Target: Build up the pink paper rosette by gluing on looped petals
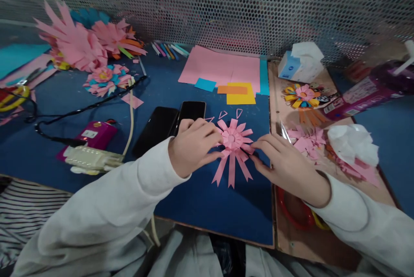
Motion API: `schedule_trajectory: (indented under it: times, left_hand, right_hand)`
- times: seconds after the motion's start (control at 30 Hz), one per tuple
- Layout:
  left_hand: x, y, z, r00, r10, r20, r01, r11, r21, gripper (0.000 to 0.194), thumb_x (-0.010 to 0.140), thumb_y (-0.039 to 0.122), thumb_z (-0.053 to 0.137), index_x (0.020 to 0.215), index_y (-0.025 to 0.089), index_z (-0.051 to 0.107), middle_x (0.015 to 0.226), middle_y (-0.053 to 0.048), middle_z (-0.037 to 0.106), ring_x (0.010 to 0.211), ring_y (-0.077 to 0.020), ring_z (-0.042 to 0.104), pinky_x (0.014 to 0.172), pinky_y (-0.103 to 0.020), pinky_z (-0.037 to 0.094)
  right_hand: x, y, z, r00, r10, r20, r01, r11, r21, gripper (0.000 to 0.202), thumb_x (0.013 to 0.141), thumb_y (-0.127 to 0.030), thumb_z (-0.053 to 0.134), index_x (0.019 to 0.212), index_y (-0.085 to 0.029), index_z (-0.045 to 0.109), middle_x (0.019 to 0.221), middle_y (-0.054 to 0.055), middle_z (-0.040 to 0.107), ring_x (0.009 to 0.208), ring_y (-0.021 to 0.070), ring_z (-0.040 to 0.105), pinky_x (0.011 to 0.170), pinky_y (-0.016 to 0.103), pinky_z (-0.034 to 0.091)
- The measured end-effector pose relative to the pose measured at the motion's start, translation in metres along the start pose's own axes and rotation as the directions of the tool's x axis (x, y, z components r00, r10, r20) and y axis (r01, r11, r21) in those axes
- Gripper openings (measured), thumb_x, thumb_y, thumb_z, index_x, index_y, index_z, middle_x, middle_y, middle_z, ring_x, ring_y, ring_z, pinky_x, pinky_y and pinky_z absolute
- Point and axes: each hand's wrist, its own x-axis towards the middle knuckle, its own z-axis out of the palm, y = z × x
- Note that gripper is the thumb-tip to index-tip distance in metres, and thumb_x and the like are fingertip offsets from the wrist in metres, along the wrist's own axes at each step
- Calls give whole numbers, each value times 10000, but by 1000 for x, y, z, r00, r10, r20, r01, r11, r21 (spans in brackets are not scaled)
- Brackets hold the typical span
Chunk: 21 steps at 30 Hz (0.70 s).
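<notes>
A pink paper flower (232,139) with looped petals, a round centre and notched ribbon tails hanging towards me lies on the blue table. My left hand (196,145) pinches its left petals between thumb and fingers. On the opposite side, my right hand (286,167) is closed on the right petals with its fingertips. Small folded pink paper loops (239,113) lie just beyond the flower. Two dark phones (157,128) rest beside my left hand, partly covered by it. Scissors with red handles (293,214) lie partly hidden under my right forearm.
Pink paper sheets (220,65) and a yellow sheet (241,96) lie at the back. Large paper flowers (76,44) fill the back left, near cables and a power strip (93,158). On the right are a tissue box (299,66), a purple bottle (365,89) and paper scraps (307,141).
</notes>
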Motion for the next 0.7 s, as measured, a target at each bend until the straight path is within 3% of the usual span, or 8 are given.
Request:
schedule_trajectory:
  times: [0.1,0.23,0.4,0.7]
  left_hand:
    - [-3,5,4,995,103,-6,-103,995,-9,229,863,410,543,954,218,629,1022,-39,657,978,-214,535,790,-360,299]
    - [-1,8,15,997,76,-14,-75,997,5,397,815,469,595,1127,226,605,1148,-42,643,1081,-239,507,858,-389,303]
    - [0,6,23,997,77,7,-77,997,18,428,838,486,551,1178,228,587,1214,-45,623,1114,-255,486,846,-405,308]
    - [-1,5,25,998,46,31,-45,999,-9,394,835,478,559,1148,246,618,1154,-34,657,1104,-250,498,860,-412,317]
  right_hand:
    - [1,0,-3,986,-166,19,167,980,-110,127,865,-218,517,909,-134,602,834,83,602,794,207,509,701,352,408]
    - [-1,3,3,957,-279,77,289,933,-215,133,874,-189,510,914,-153,631,839,71,613,794,198,475,678,342,351]
    - [-2,7,8,945,-314,88,326,914,-241,161,873,-167,512,968,-142,641,830,67,615,775,192,452,672,335,322]
    - [1,6,8,944,-319,83,329,914,-239,167,876,-140,503,972,-132,640,821,62,607,765,185,459,666,337,308]
